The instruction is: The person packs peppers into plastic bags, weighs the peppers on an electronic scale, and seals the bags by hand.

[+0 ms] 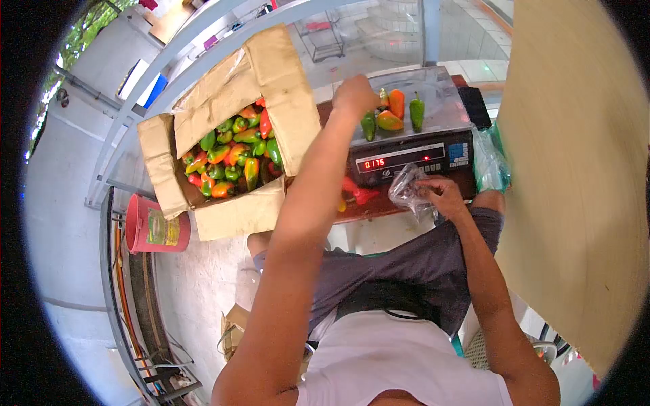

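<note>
My left hand [357, 97] is over the left side of the scale's metal plate [437, 88], beside a green pepper [367, 126]; its fingers are blurred and partly hidden. Orange, yellow-orange and green peppers [417, 113] lie on the plate. Below them, the scale's red display [374, 164] reads 0.175. In front of the scale, my right hand [441, 195] pinches a crumpled clear plastic bag [408, 192]. At the left, an open cardboard box [288, 88] holds many green, red and orange peppers [233, 154].
A pink bucket [137, 227] stands on the floor at the left. Green-tinted plastic bags [493, 159] hang at the scale's right. Red and yellow items [359, 194] lie before the scale. A large tan board [575, 155] rises at the right.
</note>
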